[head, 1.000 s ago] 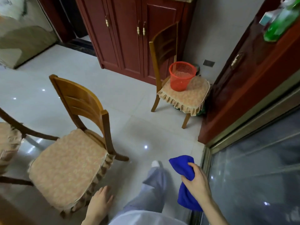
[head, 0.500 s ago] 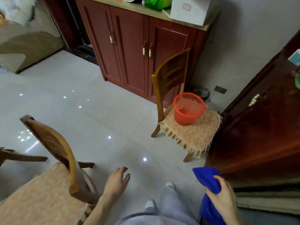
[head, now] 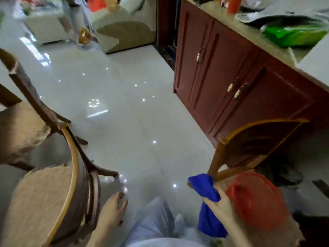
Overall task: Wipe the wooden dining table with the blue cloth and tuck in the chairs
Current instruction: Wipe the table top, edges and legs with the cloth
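Note:
My right hand [head: 222, 206] grips the bunched blue cloth [head: 206, 207] at the lower right, just in front of a wooden chair [head: 256, 139] whose seat holds a red mesh basket [head: 254, 198]. My left hand [head: 112, 211] hangs with fingers apart and holds nothing, just right of the curved back of a cushioned wooden chair [head: 71, 175] at the lower left. A second cushioned chair [head: 21, 125] stands behind it at the left edge. The dining table is out of view.
A dark red cabinet [head: 222, 82] with brass handles runs along the right, with a green bag [head: 292, 34] and clutter on its top. Glossy pale tile floor [head: 124, 107] stretches between the chairs. My legs in light trousers [head: 153, 221] show at the bottom.
The view has swung left and I have stepped forward; the basket chair is now right beside my right hand. My left hand sits nearer the left chair's back. The cloth stays in my right hand.

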